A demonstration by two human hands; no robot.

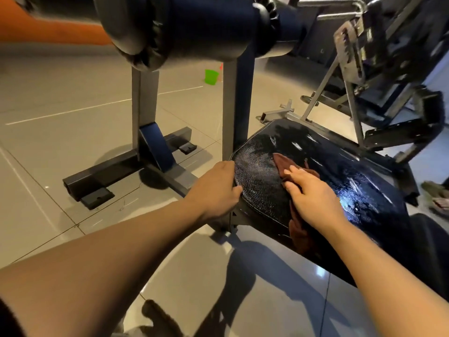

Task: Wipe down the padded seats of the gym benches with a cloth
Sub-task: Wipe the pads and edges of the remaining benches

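Nearest, two bare forearms reach out over the tiled floor (73, 113). The left hand (216, 188) is curled round the near-left edge of the seat (340, 171), thumb on the top and fingers seemingly under the rim, steadying the pad. The right hand (313, 193) lies flat with straight fingers, pressing a brown cloth (283, 166) onto the seat; it pinches nothing. One end of the cloth sticks out past the fingertips, and the other trails under the wrist and hangs over the near edge.

The wiping step is in hand. The part of the pad by the left hand shows a beaded, wet look, while the part beyond the right hand shines in smooth streaks, so this seat seems partly covered.

The next move likely calls for sliding the flat hand and cloth across the rest of the pad towards its far right side, keeping pressure even and the loose tail from dragging off the edge.

Beyond the seat stand the frame's uprights (145, 105) with a roller pad (175, 27) above, and a green bucket (211, 76) sits far off on the floor.
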